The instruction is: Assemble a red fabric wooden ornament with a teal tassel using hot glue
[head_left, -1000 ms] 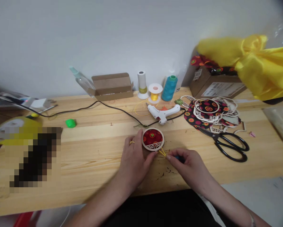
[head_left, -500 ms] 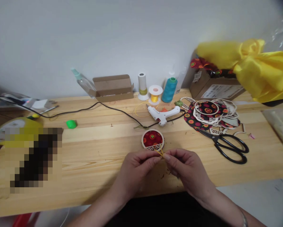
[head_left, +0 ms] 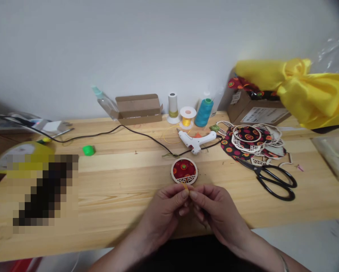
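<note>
A round ornament [head_left: 184, 170] of dark red patterned fabric in a pale wooden ring, with black-backed lattice along its lower edge, lies flat on the table. From that lower edge a thin yellow cord [head_left: 185, 186] runs toward me. My left hand [head_left: 169, 204] pinches the cord between thumb and forefinger. Tip to tip with it, my right hand [head_left: 211, 202] also pinches the cord, its thumb against the left thumb. The cord's ends are hidden among the fingers. Just beyond the ornament lies a white glue gun [head_left: 196, 141].
Black scissors [head_left: 271, 179] lie right of my hands, below a pile of fabric and wooden rings [head_left: 248, 139]. Thread spools [head_left: 204, 113], an open cardboard box [head_left: 139, 109] and a spray bottle [head_left: 105, 104] line the wall. A black cable [head_left: 146, 134] crosses the table near a green object [head_left: 88, 150].
My hands have drawn closer together, thumbs now touching, and less of the yellow cord shows. The ornament stays where it was; the view has tilted slightly.
</note>
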### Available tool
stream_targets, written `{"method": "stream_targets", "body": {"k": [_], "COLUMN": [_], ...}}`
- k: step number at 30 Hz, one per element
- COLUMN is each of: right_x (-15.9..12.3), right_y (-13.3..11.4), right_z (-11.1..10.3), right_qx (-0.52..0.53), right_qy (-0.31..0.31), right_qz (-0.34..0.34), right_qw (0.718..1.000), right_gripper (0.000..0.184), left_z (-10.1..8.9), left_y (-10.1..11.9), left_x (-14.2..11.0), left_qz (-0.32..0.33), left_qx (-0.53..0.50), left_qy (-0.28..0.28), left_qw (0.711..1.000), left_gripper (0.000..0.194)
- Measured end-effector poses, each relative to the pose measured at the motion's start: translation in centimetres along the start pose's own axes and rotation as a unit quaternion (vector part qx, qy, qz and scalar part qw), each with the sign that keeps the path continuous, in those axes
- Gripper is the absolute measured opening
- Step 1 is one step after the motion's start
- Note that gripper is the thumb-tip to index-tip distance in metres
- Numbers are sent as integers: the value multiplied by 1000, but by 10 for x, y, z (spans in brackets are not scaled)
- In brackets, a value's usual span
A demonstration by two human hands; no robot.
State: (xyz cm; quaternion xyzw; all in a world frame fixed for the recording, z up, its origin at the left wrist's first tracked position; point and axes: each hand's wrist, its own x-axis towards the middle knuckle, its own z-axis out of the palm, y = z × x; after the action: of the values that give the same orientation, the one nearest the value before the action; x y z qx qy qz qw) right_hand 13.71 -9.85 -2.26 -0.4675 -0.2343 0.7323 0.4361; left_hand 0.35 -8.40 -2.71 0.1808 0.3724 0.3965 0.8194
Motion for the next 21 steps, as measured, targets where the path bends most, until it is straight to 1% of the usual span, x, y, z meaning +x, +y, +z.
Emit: {"method": "stream_targets", "body": {"k": [5,7,9,10,11,12,13,14,15,16,17,18,19,20,21], "right_x": [0,-1,-2,-1,0,3,7,14,22,31,42,52,62,71,79], "right_y": [5,6,4,-1,-7,-15,-26,-38,-50,-62,-73,-82,-89,-95,-98], "right_z": [4,5,5,4,1,-3,-9,-16,-23,-30,-36,-42,-45,-47,-47], "right_qx": [-11,-41,-120,-183,-258,-337,-411,-487,-554,-612,-664,-708,-743,-771,-789], "right_qy": [-6,-9,-33,-46,-54,-46,-22,-2,26,53,65,64,59,48,26], "right_qz": [-1,-8,-42,-82,-136,-208,-292,-365,-419,-455,-466,-469,-464,-451,-439], "right_qw": [1000,999,991,979,955,917,863,794,719,645,581,524,479,447,429], "right_gripper": [29,30,30,28,25,20,17,19,21,27,34,41,47,51,53], "left_z": [-4,-6,-7,-8,-9,-9,-10,-10,-10,-10,-10,-9,-8,-7,-6], "left_y": [-3,-2,1,4,8,12,17,20,24,26,28,29,29,29,29], "left_x": [0,0,0,1,0,0,0,-1,-2,-2,-3,-3,-3,-4,-4], "left_qz": [-30,-37,-29,-16,3,25,47,65,78,84,84,80,71,60,51], "left_qx": [-28,-34,-26,-16,-1,17,35,52,65,74,78,75,69,62,56], "left_qy": [-9,-16,-15,-9,4,17,32,46,56,62,66,70,76,84,97], "left_qw": [999,999,999,1000,1000,999,998,995,993,992,991,992,992,993,992], "left_gripper": [20,19,17,16,15,15,15,15,14,15,16,18,20,21,22]}}
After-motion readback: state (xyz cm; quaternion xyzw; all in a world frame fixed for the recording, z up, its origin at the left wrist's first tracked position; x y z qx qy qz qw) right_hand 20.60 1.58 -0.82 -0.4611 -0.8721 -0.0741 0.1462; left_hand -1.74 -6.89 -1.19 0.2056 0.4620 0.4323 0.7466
